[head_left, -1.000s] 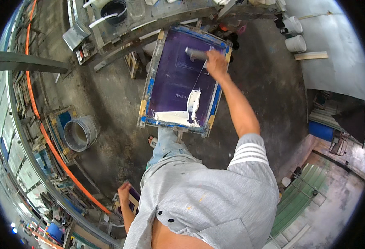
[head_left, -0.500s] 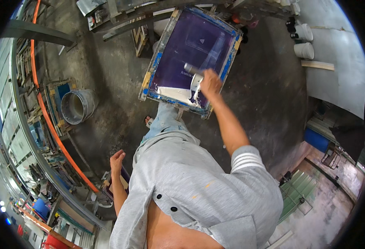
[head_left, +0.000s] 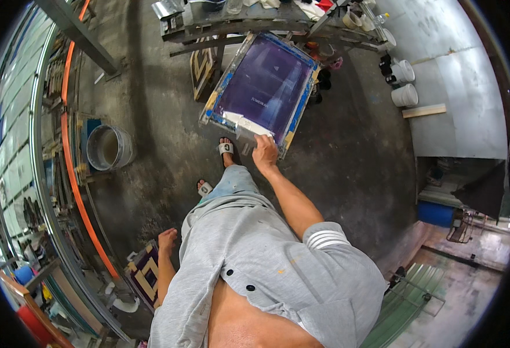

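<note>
Right hand gripping squeegee on purple-inked screen frame; left hand loosely open; empty grey tub, 2 white buckets.

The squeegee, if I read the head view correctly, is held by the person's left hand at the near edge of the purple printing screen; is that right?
Not quite: the right hand holds the squeegee at the near edge of the purple printing screen. In the head view the left hand hangs at the person's side.

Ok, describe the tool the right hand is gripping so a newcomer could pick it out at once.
Start at the cluttered workbench along the top; a framed purple printing screen slopes down from it. At the screen's near edge, the right hand grips a squeegee lying across the frame. It is the only pale grey bar there, sitting just below a band of white ink.
</note>
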{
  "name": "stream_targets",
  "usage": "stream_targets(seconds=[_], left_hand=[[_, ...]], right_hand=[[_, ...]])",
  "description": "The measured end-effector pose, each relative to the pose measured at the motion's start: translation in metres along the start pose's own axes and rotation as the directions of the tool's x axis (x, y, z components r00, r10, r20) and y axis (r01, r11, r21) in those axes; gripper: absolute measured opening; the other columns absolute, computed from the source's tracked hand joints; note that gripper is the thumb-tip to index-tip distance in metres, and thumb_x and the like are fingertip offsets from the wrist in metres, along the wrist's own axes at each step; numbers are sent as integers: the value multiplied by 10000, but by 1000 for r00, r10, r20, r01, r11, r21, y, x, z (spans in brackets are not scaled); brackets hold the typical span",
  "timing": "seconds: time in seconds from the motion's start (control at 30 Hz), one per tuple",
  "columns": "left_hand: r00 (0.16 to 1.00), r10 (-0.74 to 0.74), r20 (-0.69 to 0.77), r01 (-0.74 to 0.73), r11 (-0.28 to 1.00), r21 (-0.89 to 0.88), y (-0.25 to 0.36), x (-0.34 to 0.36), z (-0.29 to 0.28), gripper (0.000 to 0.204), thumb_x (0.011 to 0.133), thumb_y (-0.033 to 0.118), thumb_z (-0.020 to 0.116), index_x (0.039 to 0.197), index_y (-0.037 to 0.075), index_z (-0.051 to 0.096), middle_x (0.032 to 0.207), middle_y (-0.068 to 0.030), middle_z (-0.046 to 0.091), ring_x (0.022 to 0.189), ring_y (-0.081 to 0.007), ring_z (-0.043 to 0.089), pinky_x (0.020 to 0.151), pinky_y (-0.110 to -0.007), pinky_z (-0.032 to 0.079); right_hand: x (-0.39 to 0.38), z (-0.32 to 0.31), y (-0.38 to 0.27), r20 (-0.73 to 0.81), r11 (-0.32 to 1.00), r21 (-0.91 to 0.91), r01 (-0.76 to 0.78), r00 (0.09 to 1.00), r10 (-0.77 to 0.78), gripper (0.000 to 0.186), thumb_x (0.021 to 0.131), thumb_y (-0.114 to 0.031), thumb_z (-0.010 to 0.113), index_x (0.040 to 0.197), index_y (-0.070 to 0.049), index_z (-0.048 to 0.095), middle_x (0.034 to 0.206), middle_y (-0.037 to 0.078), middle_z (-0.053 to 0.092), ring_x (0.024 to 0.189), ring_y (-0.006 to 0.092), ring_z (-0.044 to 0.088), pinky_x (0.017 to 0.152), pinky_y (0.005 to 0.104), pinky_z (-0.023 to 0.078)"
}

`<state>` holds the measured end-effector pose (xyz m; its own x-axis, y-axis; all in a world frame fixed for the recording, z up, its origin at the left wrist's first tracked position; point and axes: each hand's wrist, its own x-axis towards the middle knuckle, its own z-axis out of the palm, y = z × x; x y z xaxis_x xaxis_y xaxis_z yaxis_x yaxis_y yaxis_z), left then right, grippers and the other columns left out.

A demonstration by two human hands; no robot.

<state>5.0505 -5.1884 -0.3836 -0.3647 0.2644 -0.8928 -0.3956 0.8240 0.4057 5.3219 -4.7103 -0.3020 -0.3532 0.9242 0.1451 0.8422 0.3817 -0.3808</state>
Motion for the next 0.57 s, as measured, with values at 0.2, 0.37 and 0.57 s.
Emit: stream_targets(seconds=[0.2, 0.37, 0.57], left_hand=[[995, -36, -98, 34, 999, -25, -11, -51, 14, 478, 898, 326, 763, 1308, 83, 723, 1115, -99, 755, 1018, -206, 698, 816, -379, 520], [944, 273, -184, -242, 954, 177, -23, -64, 34, 439, 842, 369, 788, 1174, 82, 785, 1171, -116, 771, 1088, -233, 725, 965, -351, 543], [854, 45, -519, -130, 983, -129, -119, -147, 102, 364, 786, 315, 800, 1068, 84, 814, 991, -126, 796, 918, -260, 755, 901, -396, 566]], right_hand=[[37, -25, -20, -213, 861, 501, -81, 953, 214, 347, 876, -168, 745, 1169, 12, 700, 1121, 184, 715, 1088, 343, 680, 950, 413, 508], [67, 55, 61, 199, 278, 845, -457, 751, 629, 448, 988, -360, 617, 1236, 12, 652, 1236, 192, 692, 1125, 336, 657, 953, 464, 539], [25, 18, 46, 419, 172, 720, -672, 619, 664, 600, 883, -251, 701, 1204, 206, 481, 1228, 315, 645, 1064, 400, 709, 859, 559, 622]])
